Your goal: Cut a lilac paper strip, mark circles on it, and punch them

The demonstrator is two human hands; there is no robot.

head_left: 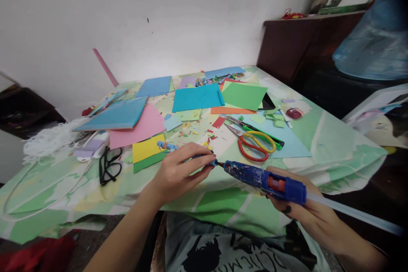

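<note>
A blue hot glue gun (pixel 264 180) is gripped in my right hand (pixel 296 204). A long clear glue stick (pixel 353 212) juts from its back end. Pinched between the fingers of my left hand (pixel 183 170) is a small blue paper piece (pixel 214 162), mostly hidden by the fingers. The gun's nozzle (pixel 220 163) points left and is at or very near this piece; I cannot tell whether they touch. Just beyond my left hand lies a light blue rolled paper piece (pixel 167 146) with an orange band. Red-and-yellow-handled scissors (pixel 255 142) rest beyond the gun.
A green cutter (pixel 264 134) lies by the scissors. Coloured paper sheets (pixel 199 97) and scraps cover much of the table. Black glasses (pixel 109 165), a white cord (pixel 19 216) and white string (pixel 52 138) are at left. A large water bottle (pixel 376 42) stands at right.
</note>
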